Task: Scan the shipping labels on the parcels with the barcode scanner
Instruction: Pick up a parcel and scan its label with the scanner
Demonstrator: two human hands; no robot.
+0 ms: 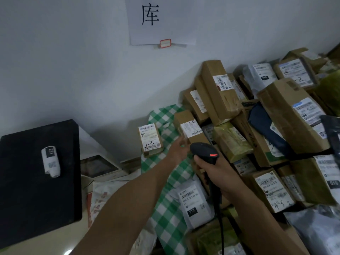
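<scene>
Two bare forearms are reaching up from the bottom edge of the head view, crossing a green checked cloth (166,205) and a white mailer bag (194,205). The right hand (220,174) is gripping the barcode scanner (203,150) by its handle, with the fingers curled tight around it. A red light is glowing on top of the scanner's head, and its cable (219,223) is trailing down toward the camera. The left hand (176,152) is stretching forward with its fingers (182,143) straight and loosely spread, holding nothing.

The person seems to be lining up one parcel for a scan. A brown carton (195,142) is lying just beyond the left fingertips, and its shipping label (191,128) is facing up with a barcode along the nearer edge. The fingertips are blurring, so they may be touching the carton's near corner or stopping just short of it. The scanner's nose is pointing at the same carton from just to the right of the left fingers, with the label lying beyond it.

The next move probably calls for the left fingers to steady or tilt the carton. That would square the barcode to the scanner's window before the trigger is pressed.

A small box (150,139) with a hand-marked label is sitting to the left of the left fingers, apart from them. The main pile of parcels (276,111) is stacking up to the right of the scanner-holding fingers, many with labels showing. Well to the left of both hands, a black case (27,190) is carrying a rolled label (50,161).
</scene>
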